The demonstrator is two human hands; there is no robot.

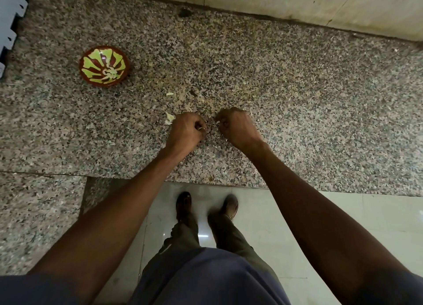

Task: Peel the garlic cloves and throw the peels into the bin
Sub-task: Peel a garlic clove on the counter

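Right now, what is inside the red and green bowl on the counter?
The bowl holds a few pale pieces near its bottom, probably peeled garlic. Their number is too small to tell. Its inner wall facing the camera is hidden by the rim.

— Where does the head view look from?

— From the person's head, facing almost straight down onto the speckled stone counter (286,98). It stands high above that counter, close to its near edge, and the wide lens bends the edges of the picture.

— How far does it reach?

— Past the counter's far edge to the pale wall (343,4); on the near side of the counter it takes in the tiled floor (297,224) and the person's own feet.

— Does another view share any of this?

— Only this one view is given.
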